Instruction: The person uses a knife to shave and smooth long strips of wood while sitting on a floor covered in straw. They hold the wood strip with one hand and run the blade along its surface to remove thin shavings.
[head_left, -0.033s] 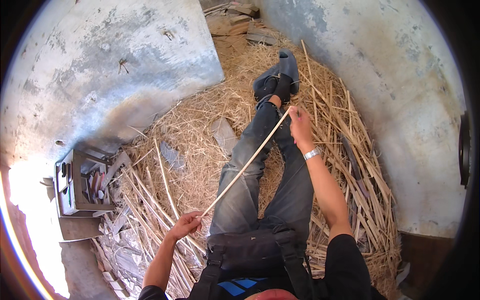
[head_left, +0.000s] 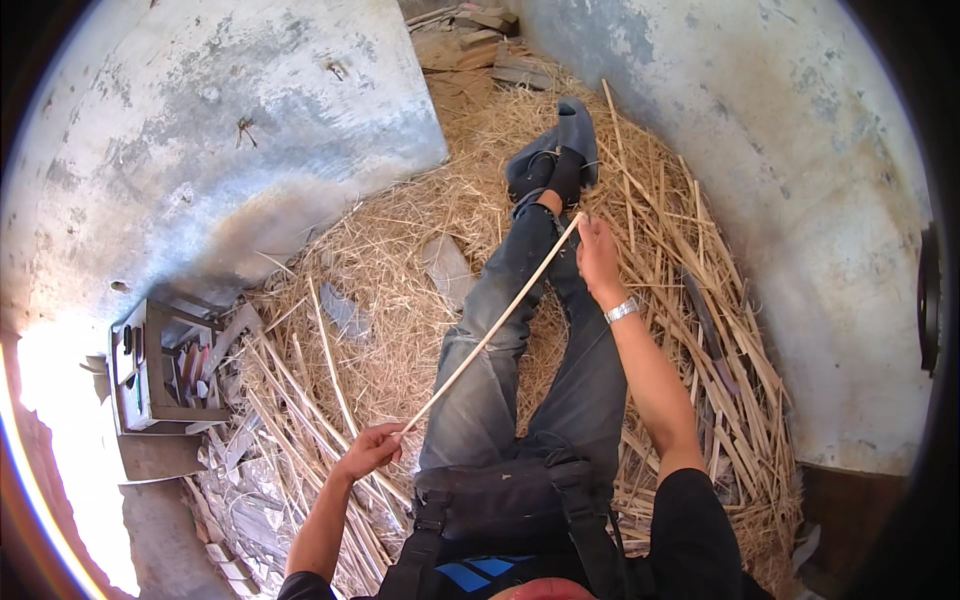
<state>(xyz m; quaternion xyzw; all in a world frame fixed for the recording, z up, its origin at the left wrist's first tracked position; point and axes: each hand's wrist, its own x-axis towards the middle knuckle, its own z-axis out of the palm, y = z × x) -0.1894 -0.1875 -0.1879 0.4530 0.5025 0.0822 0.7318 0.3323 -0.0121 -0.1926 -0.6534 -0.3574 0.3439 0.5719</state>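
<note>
Stick [head_left: 490, 338], pale and thin, slants across the middle of the frame, its lower end left of the bottom centre and its upper end just right of the upper centre. Nearest the body, at the bottom centre, is a dark pouch [head_left: 490, 512]; just to its upper left the left hand [head_left: 370, 452] is closed on the stick's lower end, the fingers curled in. From there the stick passes above the legs [head_left: 470, 400]; whether it touches the trousers I cannot tell. Farther up, right of centre, the right hand [head_left: 600, 258], with a watch [head_left: 622, 310] at its wrist, pinches the other end between thumb and fingers, so the stick lies between the two hands and looks nearly straight. The step in hand, I judge, is holding it out by both ends; a next move would call for both grips to act together, lightly, since so slender a piece could bend or slip. Beyond, more stalks [head_left: 735, 365] lie heaped on the right of the frame, straw [head_left: 400, 270] spreads left of centre, and the crossed shoes [head_left: 575, 125] rest at the upper centre.
</note>
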